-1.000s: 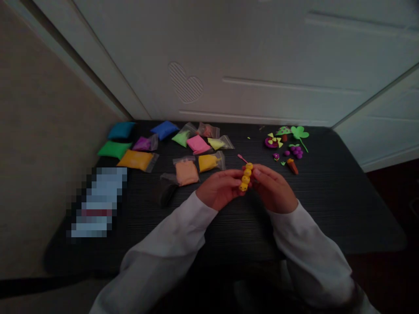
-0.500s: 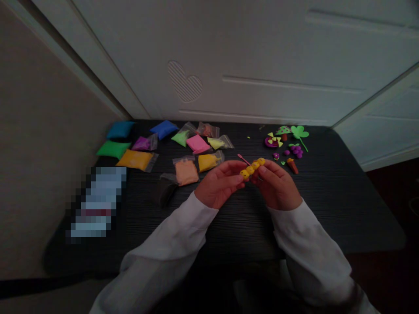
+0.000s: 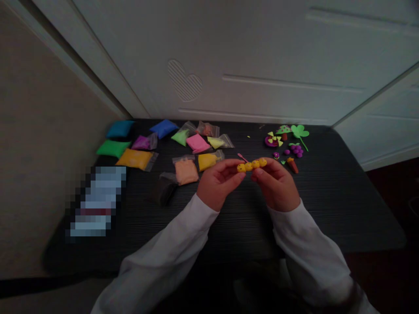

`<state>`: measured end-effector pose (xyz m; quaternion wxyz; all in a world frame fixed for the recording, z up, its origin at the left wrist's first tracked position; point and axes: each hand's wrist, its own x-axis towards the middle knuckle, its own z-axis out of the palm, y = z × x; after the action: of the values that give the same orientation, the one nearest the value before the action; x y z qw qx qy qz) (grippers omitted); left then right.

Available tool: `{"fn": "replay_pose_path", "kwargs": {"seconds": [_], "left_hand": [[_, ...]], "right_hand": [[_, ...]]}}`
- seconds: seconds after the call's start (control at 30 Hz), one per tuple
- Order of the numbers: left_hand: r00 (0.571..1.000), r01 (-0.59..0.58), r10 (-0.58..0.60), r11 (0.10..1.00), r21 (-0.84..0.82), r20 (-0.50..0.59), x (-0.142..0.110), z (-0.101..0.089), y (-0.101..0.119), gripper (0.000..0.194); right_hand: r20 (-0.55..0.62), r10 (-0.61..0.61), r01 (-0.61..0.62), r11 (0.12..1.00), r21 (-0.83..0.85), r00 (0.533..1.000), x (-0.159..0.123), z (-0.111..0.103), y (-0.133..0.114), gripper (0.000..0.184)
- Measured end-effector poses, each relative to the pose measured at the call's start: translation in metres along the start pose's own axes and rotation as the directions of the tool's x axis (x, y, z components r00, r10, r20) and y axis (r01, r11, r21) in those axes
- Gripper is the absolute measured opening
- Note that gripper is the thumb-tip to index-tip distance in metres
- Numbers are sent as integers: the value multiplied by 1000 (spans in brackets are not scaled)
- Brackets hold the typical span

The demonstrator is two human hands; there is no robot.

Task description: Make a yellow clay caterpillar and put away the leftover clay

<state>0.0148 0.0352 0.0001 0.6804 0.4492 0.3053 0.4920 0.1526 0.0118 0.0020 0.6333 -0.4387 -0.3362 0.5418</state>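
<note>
A short chain of several yellow clay balls (image 3: pixel 252 165) lies level between my two hands above the dark table (image 3: pixel 327 205). My left hand (image 3: pixel 218 183) pinches its left end with thumb and fingertips. My right hand (image 3: pixel 276 185) pinches the right end. Both wrists wear white sleeves. A thin pink stick (image 3: pixel 242 157) lies on the table just behind the chain.
Small bags of coloured clay lie at the back left: blue (image 3: pixel 164 127), green (image 3: pixel 113 148), yellow (image 3: pixel 136 158), pink (image 3: pixel 197 143), peach (image 3: pixel 186 171), dark (image 3: pixel 164 188). Finished clay figures (image 3: pixel 288 141) sit at the back right. A white door stands behind the table.
The clay chain has turned from upright to level between my hands, and both hands have risen slightly towards the back of the table.
</note>
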Motion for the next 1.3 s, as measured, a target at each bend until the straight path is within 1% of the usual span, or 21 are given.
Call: {"fn": "replay_pose_path", "kwargs": {"seconds": [0.17,0.37,0.43,0.6,0.7,0.83,1.07,1.3], "left_hand": [[1000,1,-1,1000,23,-20,0,1,1,22],[999,44,-44,999,-2,0,1,0,1,24],[998,57,-57,998,-1,-12,1,0,1,25],[997,56,-56,998,-4,-50,1,0,1,27],[999,39,-40,999,-16,-31,1,0,0,25],[1000,28,-28,1000,5,-2,0,1,1,24],[998,54,-54,998,39,-20,0,2,1,25],[999,44,-44,997,67,-6,-1,2,2,24]], "right_hand": [[26,-50,51,997,-54,998,0,-2,3,24],[8,-59,59,996,-73,998,1,-2,3,23],[12,-62,63,994,-91,998,1,-3,3,23],[63,-93,101,987,-125,994,0,-2,4,27],[98,-70,82,989,-123,993,-2,0,4,30],[110,-74,90,985,-146,991,-1,2,4,24],[94,-127,144,968,-204,987,0,1,3,20],[112,-104,125,971,-203,988,-2,1,1,19]]}}
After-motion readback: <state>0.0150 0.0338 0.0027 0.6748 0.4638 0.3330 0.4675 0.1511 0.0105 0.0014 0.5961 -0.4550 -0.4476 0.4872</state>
